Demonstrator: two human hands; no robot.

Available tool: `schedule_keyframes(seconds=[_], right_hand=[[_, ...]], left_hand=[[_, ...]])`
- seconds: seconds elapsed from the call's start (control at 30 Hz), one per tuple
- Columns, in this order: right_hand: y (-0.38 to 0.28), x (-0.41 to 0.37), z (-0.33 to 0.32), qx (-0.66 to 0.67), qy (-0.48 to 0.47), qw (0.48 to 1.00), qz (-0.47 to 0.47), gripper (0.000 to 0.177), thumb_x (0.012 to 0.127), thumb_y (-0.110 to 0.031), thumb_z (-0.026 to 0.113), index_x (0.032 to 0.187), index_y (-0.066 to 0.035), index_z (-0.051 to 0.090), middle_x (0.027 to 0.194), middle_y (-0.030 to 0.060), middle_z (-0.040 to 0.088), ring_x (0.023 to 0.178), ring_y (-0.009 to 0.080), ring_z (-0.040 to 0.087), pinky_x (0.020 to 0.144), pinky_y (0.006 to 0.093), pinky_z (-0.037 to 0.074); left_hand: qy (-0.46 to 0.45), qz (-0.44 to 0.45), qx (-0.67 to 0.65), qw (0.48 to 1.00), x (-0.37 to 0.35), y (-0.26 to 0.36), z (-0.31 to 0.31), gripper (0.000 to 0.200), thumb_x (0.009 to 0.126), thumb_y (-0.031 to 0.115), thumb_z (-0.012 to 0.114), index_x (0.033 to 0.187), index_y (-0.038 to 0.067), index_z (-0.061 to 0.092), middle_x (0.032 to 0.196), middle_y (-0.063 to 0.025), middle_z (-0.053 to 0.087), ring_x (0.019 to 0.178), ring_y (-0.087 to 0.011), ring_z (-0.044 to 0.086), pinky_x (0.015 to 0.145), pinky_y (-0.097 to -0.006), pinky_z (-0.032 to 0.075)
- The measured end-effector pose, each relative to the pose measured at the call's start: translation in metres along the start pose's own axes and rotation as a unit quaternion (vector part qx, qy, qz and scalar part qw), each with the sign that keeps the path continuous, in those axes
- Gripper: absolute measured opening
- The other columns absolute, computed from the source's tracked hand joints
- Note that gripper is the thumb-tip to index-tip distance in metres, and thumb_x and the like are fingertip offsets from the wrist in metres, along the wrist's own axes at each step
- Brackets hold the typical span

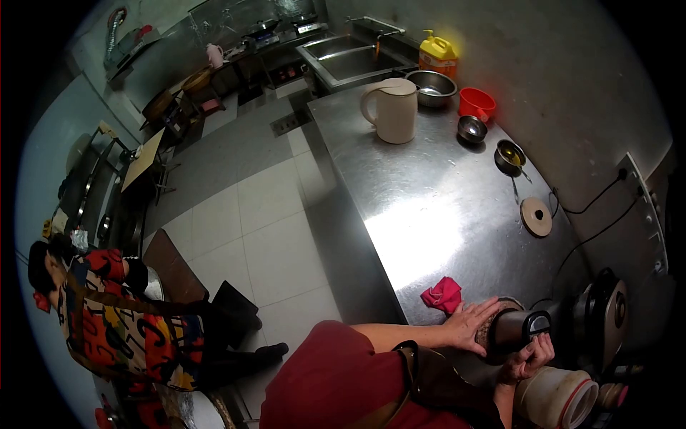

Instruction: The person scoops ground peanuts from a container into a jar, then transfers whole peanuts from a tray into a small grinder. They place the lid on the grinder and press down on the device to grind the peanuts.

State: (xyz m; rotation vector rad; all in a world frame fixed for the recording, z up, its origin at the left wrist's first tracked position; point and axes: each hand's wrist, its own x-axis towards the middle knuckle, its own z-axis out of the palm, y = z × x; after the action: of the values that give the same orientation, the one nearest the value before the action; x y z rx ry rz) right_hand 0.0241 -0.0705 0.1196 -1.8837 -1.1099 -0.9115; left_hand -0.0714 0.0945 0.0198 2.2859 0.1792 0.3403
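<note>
My left hand (471, 325) lies with its fingers stretched out against a round, brown speckled vessel (488, 334) near the table's front edge. From that vessel a smooth metallic cylinder (509, 327) with a black top (537, 325) sticks out. My right hand (530, 357) is closed with curled fingers at the edge of the black top. A crumpled red cloth (443, 294) lies just beside my left hand. Below my right hand is a whitish plastic tub (557, 397) tipped toward the right, its round mouth showing.
The steel table (357, 157) bears a cream jug (396, 111), metal bowls (434, 89), a red cup (476, 104) and a round lid (536, 217). A rice cooker (604, 314) stands right, with cables (600, 236) along the wall. At left, a person (128, 314) bends over a pot.
</note>
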Motion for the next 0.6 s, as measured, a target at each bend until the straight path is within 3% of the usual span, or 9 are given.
schedule_keyframes(seconds=[0.23,0.5,0.6], right_hand=[[0.003,-0.004,0.005,0.006,0.006,1.000,-0.003,0.018,0.104,-0.010,0.050,0.103,0.002,0.063,0.111,0.0180,0.064,0.109,0.0363,0.060,0.101,0.0481,0.046],[0.008,-0.004,0.007,0.014,0.017,0.999,-0.024,0.017,0.103,-0.010,0.050,0.105,0.001,0.063,0.114,0.0179,0.064,0.109,0.0356,0.059,0.102,0.0485,0.045],[-0.005,0.019,-0.016,0.019,-0.070,0.997,-0.006,0.018,0.102,-0.011,0.052,0.109,0.001,0.064,0.115,0.0169,0.064,0.110,0.0350,0.059,0.103,0.0494,0.043]], left_hand=[[-0.010,-0.009,-0.023,1.000,0.002,-0.005,0.005,0.139,0.056,0.055,0.091,0.163,0.014,0.012,0.170,-0.0097,0.013,0.139,-0.0421,0.040,0.110,-0.0630,0.029],[0.015,0.006,-0.006,1.000,0.002,-0.008,0.015,0.135,0.059,0.059,0.088,0.163,0.014,0.014,0.170,-0.0099,0.014,0.141,-0.0414,0.039,0.106,-0.0677,0.032],[0.006,-0.002,-0.010,1.000,0.002,-0.005,0.007,0.138,0.057,0.057,0.090,0.163,0.013,0.013,0.170,-0.0099,0.014,0.141,-0.0421,0.038,0.108,-0.0667,0.031]])
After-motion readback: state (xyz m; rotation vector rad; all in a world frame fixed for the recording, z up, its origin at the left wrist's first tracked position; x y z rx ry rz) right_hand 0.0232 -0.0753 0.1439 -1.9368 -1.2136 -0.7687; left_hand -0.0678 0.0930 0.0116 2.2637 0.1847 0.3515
